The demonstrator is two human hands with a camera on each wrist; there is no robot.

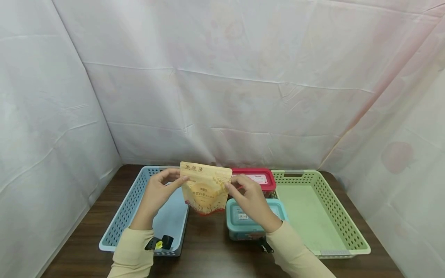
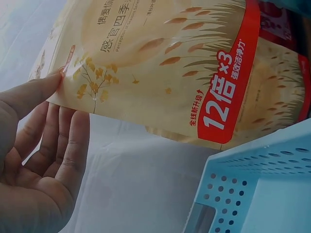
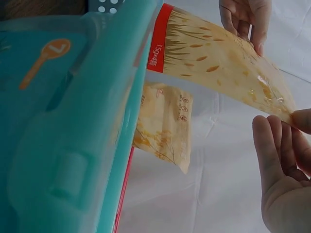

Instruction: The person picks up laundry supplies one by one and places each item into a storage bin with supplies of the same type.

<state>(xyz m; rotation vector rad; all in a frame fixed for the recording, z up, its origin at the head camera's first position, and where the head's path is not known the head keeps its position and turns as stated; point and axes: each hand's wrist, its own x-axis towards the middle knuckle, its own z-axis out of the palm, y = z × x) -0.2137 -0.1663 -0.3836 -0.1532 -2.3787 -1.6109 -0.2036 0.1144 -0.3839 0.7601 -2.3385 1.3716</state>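
Observation:
A cream-yellow pouch [image 1: 205, 191] with a red lower edge and plant prints is held up between both hands, front toward the head camera. My left hand [image 1: 154, 193] pinches its left edge between thumb and fingers. On the opposite edge, my right hand [image 1: 252, 199] pinches it the same way, above a teal-lidded box [image 1: 240, 218]. A second pouch of similar print [image 3: 165, 121] shows past the teal box in the right wrist view; the held pouch hides it in the head view.
To the left stands a blue perforated basket [image 1: 121, 214]; a green one [image 1: 338, 208] is at the right. Behind the teal box sits a red-lidded box [image 1: 269, 179]. White cloth [image 1: 222, 108] hangs around the dark wooden table [image 1: 208, 247].

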